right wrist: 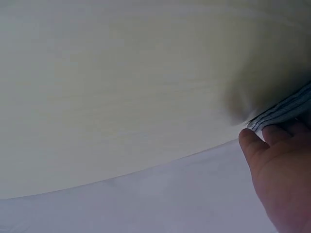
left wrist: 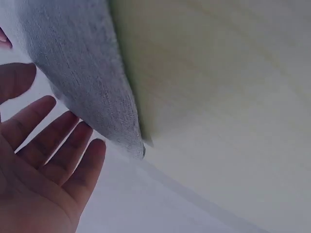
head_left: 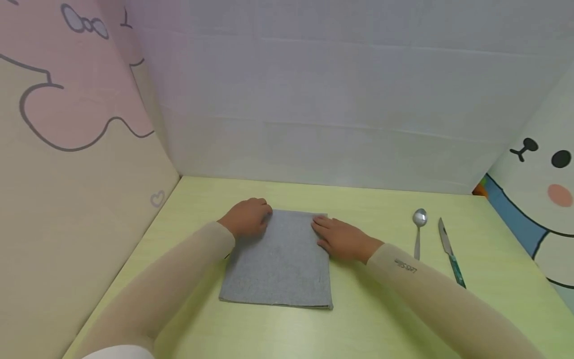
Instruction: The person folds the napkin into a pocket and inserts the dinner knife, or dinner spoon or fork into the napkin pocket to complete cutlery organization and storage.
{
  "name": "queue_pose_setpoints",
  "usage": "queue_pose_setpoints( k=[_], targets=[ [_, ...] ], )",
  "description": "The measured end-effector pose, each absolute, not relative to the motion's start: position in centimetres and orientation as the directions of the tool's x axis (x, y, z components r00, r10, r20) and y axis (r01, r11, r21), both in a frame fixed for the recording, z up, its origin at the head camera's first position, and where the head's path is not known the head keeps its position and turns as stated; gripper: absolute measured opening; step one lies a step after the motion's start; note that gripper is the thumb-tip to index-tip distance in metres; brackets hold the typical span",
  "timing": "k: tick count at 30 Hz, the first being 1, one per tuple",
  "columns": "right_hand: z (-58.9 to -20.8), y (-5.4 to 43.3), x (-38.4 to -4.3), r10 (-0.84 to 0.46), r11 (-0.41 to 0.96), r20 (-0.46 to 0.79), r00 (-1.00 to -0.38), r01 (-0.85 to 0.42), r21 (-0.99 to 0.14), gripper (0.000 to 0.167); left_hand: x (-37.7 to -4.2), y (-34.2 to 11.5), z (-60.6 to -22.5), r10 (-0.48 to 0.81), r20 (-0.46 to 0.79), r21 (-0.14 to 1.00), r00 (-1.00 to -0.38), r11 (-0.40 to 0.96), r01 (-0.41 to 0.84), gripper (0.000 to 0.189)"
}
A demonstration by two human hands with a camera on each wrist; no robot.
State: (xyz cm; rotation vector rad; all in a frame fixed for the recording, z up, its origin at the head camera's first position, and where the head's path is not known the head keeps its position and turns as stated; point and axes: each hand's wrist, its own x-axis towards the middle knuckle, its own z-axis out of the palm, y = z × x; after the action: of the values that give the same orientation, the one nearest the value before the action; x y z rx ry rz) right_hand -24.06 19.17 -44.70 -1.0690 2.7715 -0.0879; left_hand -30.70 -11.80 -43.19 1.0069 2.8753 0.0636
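A grey folded cloth (head_left: 282, 264) lies as a flat rectangle on the pale yellow table. My left hand (head_left: 246, 218) is at its far left corner; in the left wrist view the fingers (left wrist: 65, 145) are spread and loosely bent, their tips along the edge of the cloth (left wrist: 87, 68). At the far right corner, my right hand (head_left: 343, 239) rests with its fingers extended on the cloth. The right wrist view catches this hand (right wrist: 282, 170) against the layered, striped edge of the cloth (right wrist: 284, 109); part of its fingers is hidden there.
A metal spoon (head_left: 419, 219) and a knife with a green handle (head_left: 450, 249) lie side by side to the right, beyond my right forearm. White sheeting (head_left: 314, 99) rises behind the table (head_left: 381, 204). Cartoon-printed panels (head_left: 80, 189) stand at both sides.
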Motion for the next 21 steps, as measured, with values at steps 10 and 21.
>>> queue_pose_setpoints(
  k=[10,21],
  targets=[
    [-44.6,19.4,-20.3,-0.676,0.737,-0.192,-0.712,-0.660,-0.148,0.071,-29.5,-12.3,-44.5,0.599,-0.231,0.176,-0.767,0.801,0.573,0.081],
    [-44.2,18.8,-12.1,-0.788,0.616,-0.130,-0.603,-0.770,-0.167,0.077,-28.3,-12.0,-44.1,0.575,-0.258,0.221,-0.776,0.817,0.532,0.075]
  ],
)
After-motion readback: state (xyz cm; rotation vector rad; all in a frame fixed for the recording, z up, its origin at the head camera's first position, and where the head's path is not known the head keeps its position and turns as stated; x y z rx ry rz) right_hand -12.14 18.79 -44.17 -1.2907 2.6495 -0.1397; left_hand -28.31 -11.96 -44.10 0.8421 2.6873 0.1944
